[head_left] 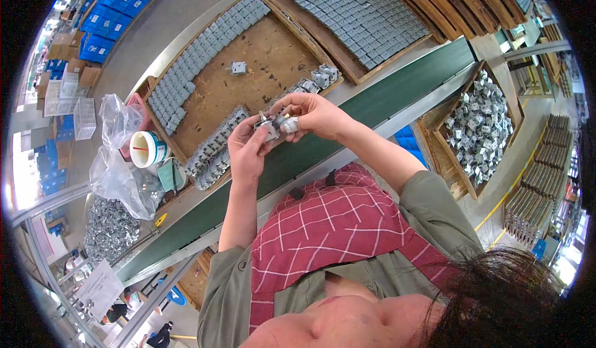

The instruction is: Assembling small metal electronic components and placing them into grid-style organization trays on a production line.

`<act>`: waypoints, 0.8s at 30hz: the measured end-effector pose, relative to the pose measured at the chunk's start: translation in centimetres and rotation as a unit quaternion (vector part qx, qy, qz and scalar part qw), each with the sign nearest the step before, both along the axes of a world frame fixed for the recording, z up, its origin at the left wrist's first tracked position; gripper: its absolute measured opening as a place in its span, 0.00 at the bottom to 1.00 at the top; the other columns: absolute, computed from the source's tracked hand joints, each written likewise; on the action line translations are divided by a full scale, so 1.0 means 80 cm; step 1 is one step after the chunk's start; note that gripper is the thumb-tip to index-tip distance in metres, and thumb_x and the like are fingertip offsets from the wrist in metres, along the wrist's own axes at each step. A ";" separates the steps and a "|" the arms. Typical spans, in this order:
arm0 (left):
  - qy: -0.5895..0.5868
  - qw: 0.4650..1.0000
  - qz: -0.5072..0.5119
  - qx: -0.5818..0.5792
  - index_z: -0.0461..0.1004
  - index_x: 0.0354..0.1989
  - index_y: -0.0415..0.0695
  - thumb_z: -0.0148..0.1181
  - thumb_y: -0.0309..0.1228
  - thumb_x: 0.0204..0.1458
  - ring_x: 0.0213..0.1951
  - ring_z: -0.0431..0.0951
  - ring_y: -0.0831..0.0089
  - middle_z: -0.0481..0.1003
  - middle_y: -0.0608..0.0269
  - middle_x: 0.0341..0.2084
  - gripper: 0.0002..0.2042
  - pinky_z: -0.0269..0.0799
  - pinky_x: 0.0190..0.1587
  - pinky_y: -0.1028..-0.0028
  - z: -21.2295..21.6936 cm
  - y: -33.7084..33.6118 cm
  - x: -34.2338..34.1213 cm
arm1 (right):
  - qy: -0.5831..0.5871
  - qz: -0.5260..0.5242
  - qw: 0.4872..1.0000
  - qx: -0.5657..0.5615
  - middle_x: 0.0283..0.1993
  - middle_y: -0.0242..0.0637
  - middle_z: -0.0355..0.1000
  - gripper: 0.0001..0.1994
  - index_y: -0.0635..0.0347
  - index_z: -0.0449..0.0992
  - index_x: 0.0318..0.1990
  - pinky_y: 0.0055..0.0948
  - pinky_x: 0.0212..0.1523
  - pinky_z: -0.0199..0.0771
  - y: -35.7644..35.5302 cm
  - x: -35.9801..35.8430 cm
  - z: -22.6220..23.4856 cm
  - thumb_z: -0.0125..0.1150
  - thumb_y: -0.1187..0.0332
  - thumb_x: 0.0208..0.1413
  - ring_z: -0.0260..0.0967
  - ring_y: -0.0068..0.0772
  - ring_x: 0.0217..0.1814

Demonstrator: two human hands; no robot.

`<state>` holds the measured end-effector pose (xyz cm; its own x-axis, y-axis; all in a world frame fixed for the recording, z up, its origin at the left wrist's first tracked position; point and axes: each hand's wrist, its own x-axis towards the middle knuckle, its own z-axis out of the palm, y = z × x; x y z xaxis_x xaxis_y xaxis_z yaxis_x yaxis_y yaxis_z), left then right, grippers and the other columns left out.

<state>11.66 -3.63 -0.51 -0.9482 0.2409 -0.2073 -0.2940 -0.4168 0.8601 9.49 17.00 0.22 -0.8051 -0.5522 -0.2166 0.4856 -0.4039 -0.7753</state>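
Observation:
My left hand (pixel 246 151) is closed on a small boxy metal part (pixel 268 128), gripped between thumb and fingers. Close against it, my right hand (pixel 315 116) pinches a small shiny silvery piece (pixel 289 125); the two pieces are next to each other, and whether they touch I cannot tell. Both hands are over the near edge of a wooden tray (pixel 248 41). Grey block-shaped parts (pixel 192 69) stand in rows along its far left side, and a single grey block (pixel 238 68) lies in its middle. More metal parts (pixel 217 138) line its near side.
A green conveyor belt (pixel 372 93) runs between me and the trays. Another tray (pixel 355 22) holds grey blocks. Loose metal parts fill a wooden box (pixel 444 134) at right. At left are a white bucket (pixel 143 150), plastic bag (pixel 115 168), metal pile (pixel 110 229) and yellow cutter (pixel 161 219).

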 end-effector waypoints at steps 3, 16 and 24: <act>0.070 0.977 0.009 -0.200 0.72 0.47 0.34 0.60 0.26 0.55 0.26 0.70 0.85 0.75 0.66 0.31 0.13 0.63 0.25 0.84 0.002 0.004 0.004 | 0.062 -0.007 0.994 0.094 0.37 0.36 0.73 0.17 0.63 0.73 0.49 0.22 0.34 0.80 -0.010 -0.001 -0.005 0.55 0.80 0.49 0.74 0.22 0.34; 0.218 0.856 -0.025 -0.469 0.61 0.59 0.29 0.73 0.38 0.37 0.46 0.76 0.56 0.74 0.43 0.44 0.41 0.70 0.51 0.66 0.020 -0.018 -0.004 | -0.187 -0.004 0.979 -0.085 0.40 0.38 0.74 0.14 0.61 0.66 0.52 0.29 0.35 0.82 -0.066 -0.008 -0.048 0.54 0.73 0.58 0.76 0.28 0.34; 0.264 0.780 0.008 -0.568 0.62 0.59 0.30 0.69 0.39 0.34 0.43 0.77 0.49 0.75 0.41 0.41 0.41 0.73 0.46 0.61 0.016 -0.057 0.010 | -0.068 0.129 0.989 -0.031 0.41 0.33 0.73 0.15 0.59 0.70 0.49 0.27 0.42 0.77 -0.102 -0.003 -0.029 0.58 0.62 0.57 0.73 0.23 0.43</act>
